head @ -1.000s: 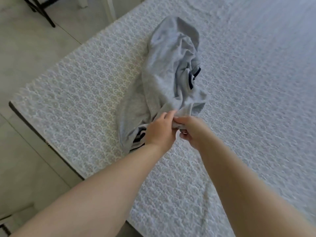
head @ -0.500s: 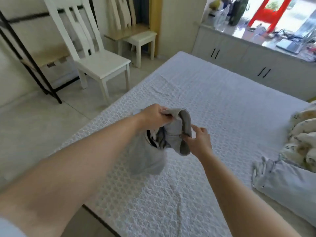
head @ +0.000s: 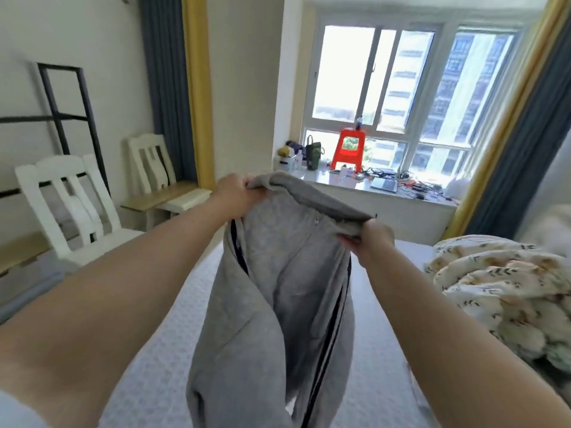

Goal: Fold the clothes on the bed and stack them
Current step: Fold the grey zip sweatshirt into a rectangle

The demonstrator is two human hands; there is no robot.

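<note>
A pair of grey sweatpants (head: 278, 304) with dark side stripes hangs in the air in front of me, above the bed (head: 154, 359). My left hand (head: 236, 193) grips the waistband at its left end. My right hand (head: 374, 239) grips the waistband at its right end, lower than the left. The waistband is stretched between the two hands and the legs hang straight down out of the bottom of the view.
A crumpled floral quilt (head: 500, 291) lies on the bed at the right. White chairs (head: 71, 205) stand left of the bed. A windowsill counter (head: 389, 193) with a red stool (head: 349, 149) and clutter runs along the window beyond.
Both hands lifted the sweatpants off the bed and pulled apart, spreading the waistband. My view rose from the bed to the window.
</note>
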